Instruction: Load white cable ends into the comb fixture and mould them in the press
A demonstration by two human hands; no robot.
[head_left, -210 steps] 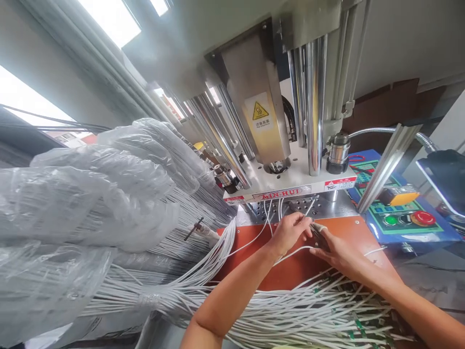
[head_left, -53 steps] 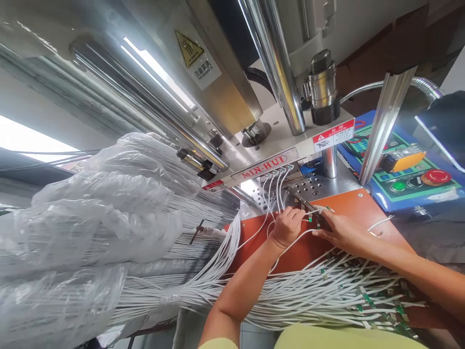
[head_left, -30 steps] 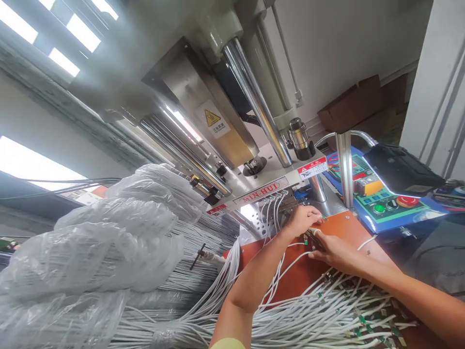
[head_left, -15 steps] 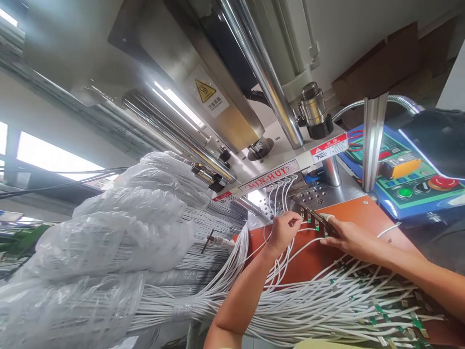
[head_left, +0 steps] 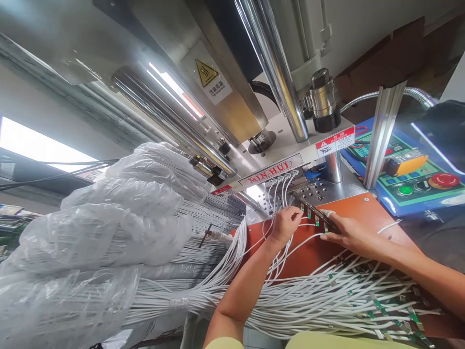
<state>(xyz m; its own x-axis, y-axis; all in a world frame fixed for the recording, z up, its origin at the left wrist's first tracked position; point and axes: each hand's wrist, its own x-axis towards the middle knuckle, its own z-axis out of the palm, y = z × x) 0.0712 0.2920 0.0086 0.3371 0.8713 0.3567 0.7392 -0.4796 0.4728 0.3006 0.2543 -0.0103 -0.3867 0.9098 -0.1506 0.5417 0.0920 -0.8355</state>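
Note:
My left hand [head_left: 286,224] is closed in a pinch at the end of a white cable, beside the far end of a narrow dark metal fixture bar [head_left: 318,213]. What lies between those fingertips is partly hidden. Several green-and-metal connectors [head_left: 317,223] sit in a row along the bar, with white cables [head_left: 308,246] running off to the left. At the bar's near end, my right hand [head_left: 343,232] grips it, thumb on the lower side and fingers over the top. Under both hands is an orange-brown board [head_left: 370,218].
A MIN-HUI press [head_left: 271,172] stands ahead, with several cabled connectors under its plate. Bundled white cables [head_left: 290,310] spread across the front. Plastic-wrapped cable coils [head_left: 105,237] are piled at left. A blue control box [head_left: 417,194] with a red button sits at right.
The camera view has shifted slightly. Both hands stay nearly in place at the fixture bar, and the left fingers remain pinched at the cable end.

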